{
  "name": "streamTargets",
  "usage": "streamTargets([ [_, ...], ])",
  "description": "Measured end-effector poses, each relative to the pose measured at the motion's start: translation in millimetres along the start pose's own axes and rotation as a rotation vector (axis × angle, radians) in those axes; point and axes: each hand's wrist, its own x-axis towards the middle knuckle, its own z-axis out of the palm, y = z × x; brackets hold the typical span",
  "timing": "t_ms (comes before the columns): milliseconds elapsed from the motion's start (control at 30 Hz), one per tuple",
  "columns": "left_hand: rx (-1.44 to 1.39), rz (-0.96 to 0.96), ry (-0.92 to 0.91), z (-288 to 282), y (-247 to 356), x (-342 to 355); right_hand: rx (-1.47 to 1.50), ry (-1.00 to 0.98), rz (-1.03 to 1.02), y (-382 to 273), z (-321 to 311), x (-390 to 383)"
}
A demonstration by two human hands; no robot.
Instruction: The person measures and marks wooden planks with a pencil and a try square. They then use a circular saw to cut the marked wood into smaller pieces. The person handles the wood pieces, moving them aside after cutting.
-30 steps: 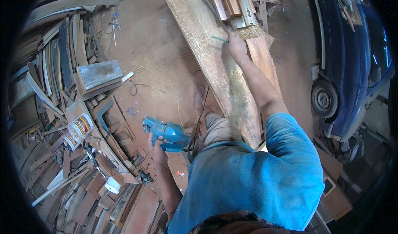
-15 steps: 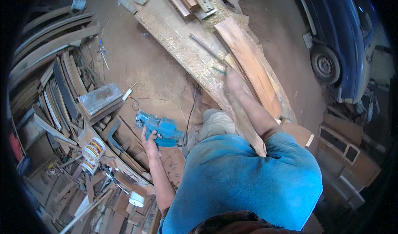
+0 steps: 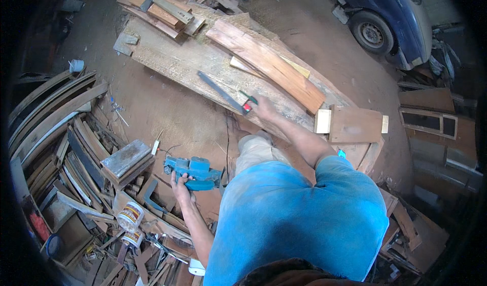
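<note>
My left hand (image 3: 181, 185) is wrapped round a blue electric hand planer (image 3: 195, 170), held out low on my left, away from the bench. Over the near edge of the plank bench (image 3: 167, 65), my right hand (image 3: 261, 106) grips a try square (image 3: 219, 90) with a long dark metal blade and a green and red stock. Its blade points to the far left, above the shavings. Beyond that hand, a reddish-brown board (image 3: 269, 65) lies along the bench, with narrower pale strips beside it.
Several short boards (image 3: 170, 13) are stacked at the bench's far left. A brown wooden block (image 3: 356, 124) sits near its right end. Stacked timber (image 3: 61, 113), white tubs (image 3: 130, 216) and a power strip (image 3: 155, 147) are on my left. A blue vehicle (image 3: 385, 20) stands far right.
My view has turned, and the bench appears further left. My right hand has drawn the square towards the bench's near edge and turned it, showing its blade flat. The planer stays in my left hand.
</note>
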Motion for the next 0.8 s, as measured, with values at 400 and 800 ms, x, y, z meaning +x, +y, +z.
streamTargets([
  [400,0.111,0.040,-0.433,119.9,-25.7,-84.8,0.485,-0.299,0.067,-81.8,-33.0,-145.7],
  [800,0.352,0.560,-1.367,154.8,52.1,-227.5,-0.047,0.042,0.048,62.8,-87.7,-135.9],
])
